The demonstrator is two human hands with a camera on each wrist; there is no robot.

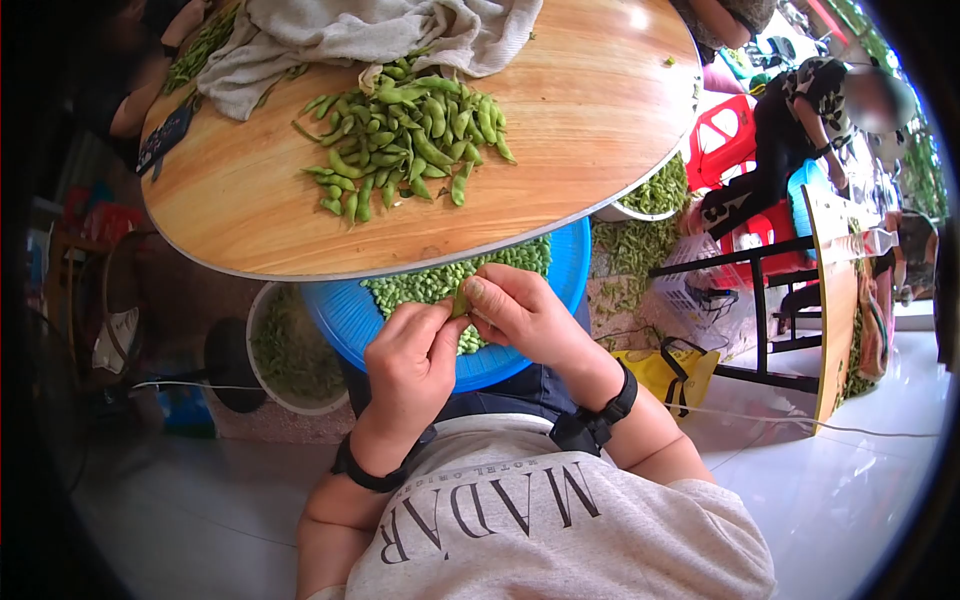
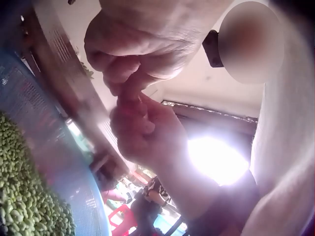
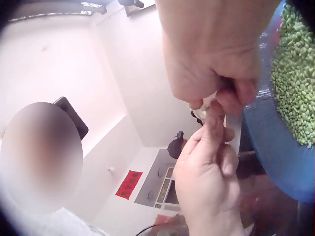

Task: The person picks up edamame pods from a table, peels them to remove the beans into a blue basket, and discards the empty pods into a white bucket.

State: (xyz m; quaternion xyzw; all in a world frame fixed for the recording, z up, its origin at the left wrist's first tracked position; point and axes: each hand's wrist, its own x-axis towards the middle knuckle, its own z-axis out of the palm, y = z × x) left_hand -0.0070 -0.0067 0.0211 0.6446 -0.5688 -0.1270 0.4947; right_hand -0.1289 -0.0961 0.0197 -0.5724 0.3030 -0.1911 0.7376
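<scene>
A green pod [image 1: 461, 301] is pinched between both hands over a blue basket [image 1: 345, 345] of shelled green beans [image 1: 420, 290]. The left hand [image 1: 408, 362] grips the pod's lower left side with thumb and fingers. The right hand [image 1: 525, 315] pinches it from the upper right, thumb on top. In the left wrist view the left hand [image 2: 147, 39] and right hand [image 2: 147, 128] meet at the fingertips; the pod is hidden there. In the right wrist view the fingertips of the right hand [image 3: 211, 64] and left hand [image 3: 206, 177] also meet.
A pile of pods [image 1: 400, 140] and a grey cloth [image 1: 370, 40] lie on the round wooden table [image 1: 580, 130]. Below stand a white bucket [image 1: 262, 345] at left and a yellow bag [image 1: 665, 375] at right. Other people sit around, one near red stools [image 1: 722, 140].
</scene>
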